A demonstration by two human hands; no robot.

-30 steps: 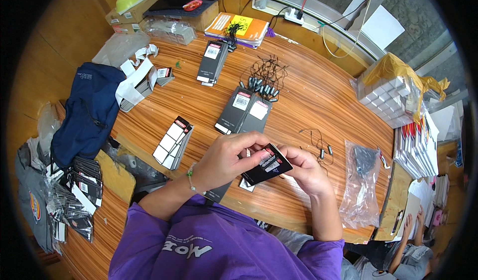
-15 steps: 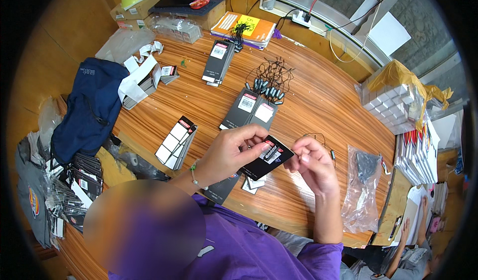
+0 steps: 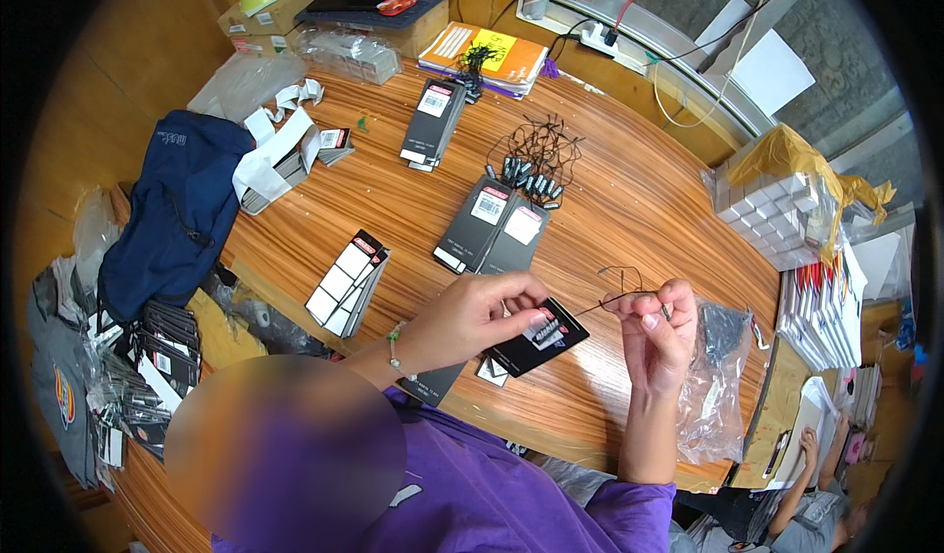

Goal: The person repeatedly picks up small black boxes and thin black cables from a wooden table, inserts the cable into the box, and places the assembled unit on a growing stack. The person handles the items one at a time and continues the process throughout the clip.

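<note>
A black hang tag [image 3: 553, 349] with a light printed patch is pinched between the thumb and fingers of my left hand [image 3: 500, 315], tilted above the table. My right hand [image 3: 659, 335], to the right of it, pinches a thin black tag string [image 3: 618, 298]. The string runs from the tag's upper corner to my right fingers and loops above them. Whether it passes through a hole cannot be made out. Beneath the tag lie small white-faced cards [image 3: 491, 371] and a dark grey tag [image 3: 436, 384].
Grey tag stacks [image 3: 474, 221] lie beyond my hands, with a bundle of black strings [image 3: 536, 165] at their top. White-labelled tags [image 3: 346, 283] are at left, a clear plastic bag [image 3: 710, 406] at right. A blue bag [image 3: 177, 214] sits at the left edge.
My right hand has moved right and slightly away from the tag, drawing the string out. The tag and my left hand have shifted a little right and down.
</note>
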